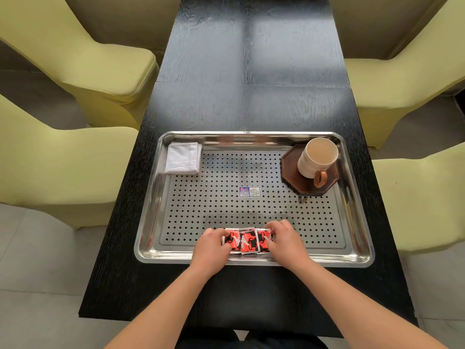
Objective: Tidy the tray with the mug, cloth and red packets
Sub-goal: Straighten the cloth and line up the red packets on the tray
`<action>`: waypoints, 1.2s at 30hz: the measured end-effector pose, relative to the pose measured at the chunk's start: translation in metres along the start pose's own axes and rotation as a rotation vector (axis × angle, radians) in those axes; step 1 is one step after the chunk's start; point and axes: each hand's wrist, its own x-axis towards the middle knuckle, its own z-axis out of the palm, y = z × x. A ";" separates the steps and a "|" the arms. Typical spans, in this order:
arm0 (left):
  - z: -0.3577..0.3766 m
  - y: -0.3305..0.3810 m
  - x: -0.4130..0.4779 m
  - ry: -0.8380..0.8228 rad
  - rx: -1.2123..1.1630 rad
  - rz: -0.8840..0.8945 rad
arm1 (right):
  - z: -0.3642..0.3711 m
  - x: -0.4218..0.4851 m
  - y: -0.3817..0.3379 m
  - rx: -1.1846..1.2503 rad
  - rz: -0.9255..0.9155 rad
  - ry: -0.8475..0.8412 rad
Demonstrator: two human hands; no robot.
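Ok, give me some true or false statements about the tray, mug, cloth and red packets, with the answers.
The mug stands on a dark coaster. True.
The cloth lies under the mug. False: it lies folded in the far left corner of the tray, apart from the mug.
Both hands hold the red packets. True: the left hand and right hand grip the row's ends.
The packets lie beside the cloth. False: they sit at the near edge, far from it.
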 end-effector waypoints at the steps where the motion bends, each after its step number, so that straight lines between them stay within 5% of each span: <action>1: -0.001 -0.001 0.000 0.002 -0.001 -0.001 | -0.001 0.000 0.000 0.000 0.002 0.000; 12: -0.001 0.003 0.001 -0.005 0.002 0.006 | -0.001 -0.008 -0.004 -0.174 -0.151 0.024; 36: 0.001 0.002 0.004 -0.020 0.014 -0.006 | -0.005 -0.012 -0.008 -0.205 -0.099 -0.040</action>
